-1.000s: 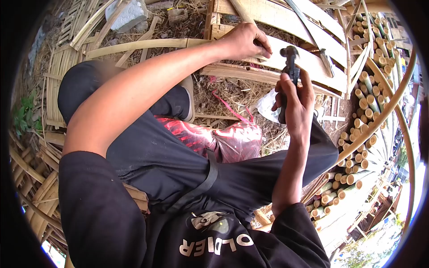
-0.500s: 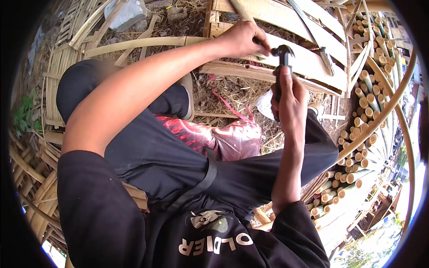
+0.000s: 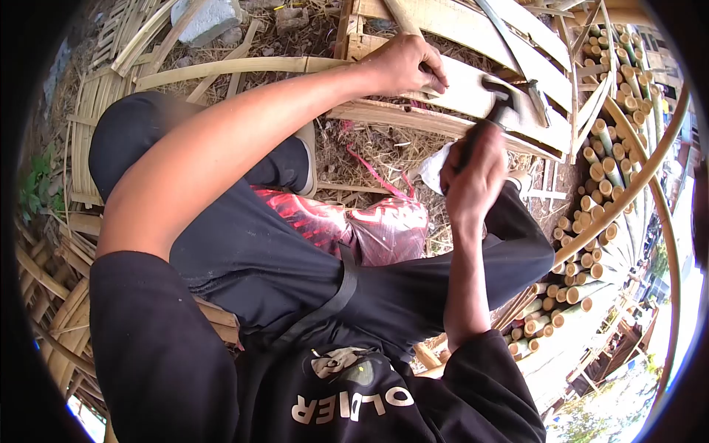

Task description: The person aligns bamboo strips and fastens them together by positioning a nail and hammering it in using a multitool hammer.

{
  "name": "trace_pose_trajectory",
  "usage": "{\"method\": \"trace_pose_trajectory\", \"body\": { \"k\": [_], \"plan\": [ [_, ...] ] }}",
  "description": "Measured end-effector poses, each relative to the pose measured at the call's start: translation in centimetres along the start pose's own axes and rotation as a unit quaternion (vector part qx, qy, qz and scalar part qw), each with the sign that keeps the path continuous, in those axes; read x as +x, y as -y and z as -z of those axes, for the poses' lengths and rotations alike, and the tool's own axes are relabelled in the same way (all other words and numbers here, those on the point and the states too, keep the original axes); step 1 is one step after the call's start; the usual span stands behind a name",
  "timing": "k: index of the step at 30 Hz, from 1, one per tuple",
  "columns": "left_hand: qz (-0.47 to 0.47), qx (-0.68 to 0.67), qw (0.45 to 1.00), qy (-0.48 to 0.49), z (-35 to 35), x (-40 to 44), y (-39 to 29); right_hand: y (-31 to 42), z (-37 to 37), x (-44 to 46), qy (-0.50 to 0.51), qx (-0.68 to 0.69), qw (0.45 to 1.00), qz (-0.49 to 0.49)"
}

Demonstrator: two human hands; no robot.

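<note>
My right hand [image 3: 478, 173] grips a black claw hammer [image 3: 502, 102] by its handle. The hammer head is raised above the wooden slats [image 3: 473, 81], tilted away to the right and slightly blurred. Over the near slat, my left hand [image 3: 405, 65] is closed, thumb and fingers pinched together. What they hold, if anything, is too small or hidden to make out. A wooden stick [image 3: 401, 15] runs up behind the left hand. Farther right, a long-bladed tool [image 3: 504, 35] lies across the slats, its short handle end toward me.
Stacked bamboo poles [image 3: 591, 214] fill the right side, with a curved pole [image 3: 628, 203] crossing in front. A red printed sack [image 3: 388, 225] lies between my legs. Bamboo strips [image 3: 229, 70] and a concrete block [image 3: 203, 22] are at the left.
The hammer head has swung right and away from my left hand, and my right wrist has turned with it. My left hand stays in nearly the same place on the slat.
</note>
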State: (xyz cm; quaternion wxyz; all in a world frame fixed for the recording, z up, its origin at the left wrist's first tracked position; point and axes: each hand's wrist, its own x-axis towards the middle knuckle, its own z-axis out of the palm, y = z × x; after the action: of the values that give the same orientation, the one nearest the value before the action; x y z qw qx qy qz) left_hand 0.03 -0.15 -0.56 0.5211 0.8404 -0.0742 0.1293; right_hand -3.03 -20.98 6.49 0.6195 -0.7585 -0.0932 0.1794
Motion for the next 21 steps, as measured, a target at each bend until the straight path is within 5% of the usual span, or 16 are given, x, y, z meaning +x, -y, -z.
{"method": "trace_pose_trajectory", "body": {
  "k": [1,3,7,11,13,21],
  "plan": [
    [-0.003,0.000,1.000,-0.001,-0.1,0.0,0.0,0.4,0.1,0.2,0.022,-0.040,0.994,-0.099],
    [-0.025,0.016,1.000,-0.004,-0.1,0.2,0.2,-0.1,-0.1,0.4,0.010,-0.072,0.997,-0.031],
    [-0.028,0.007,0.999,-0.015,-0.3,-0.1,0.4,1.4,0.9,-0.1,0.005,0.071,0.996,0.044],
    [-0.023,0.004,1.000,-0.015,-0.3,-0.1,0.1,0.1,0.8,3.0,-0.023,0.046,0.997,-0.056],
    [-0.024,0.031,0.999,-0.002,0.0,-0.1,-0.2,-1.5,0.8,4.9,-0.043,-0.111,0.990,-0.072],
    [-0.053,0.024,0.998,0.009,0.1,0.1,0.1,-3.7,0.4,6.4,-0.033,-0.199,0.979,0.032]
  ]
}}
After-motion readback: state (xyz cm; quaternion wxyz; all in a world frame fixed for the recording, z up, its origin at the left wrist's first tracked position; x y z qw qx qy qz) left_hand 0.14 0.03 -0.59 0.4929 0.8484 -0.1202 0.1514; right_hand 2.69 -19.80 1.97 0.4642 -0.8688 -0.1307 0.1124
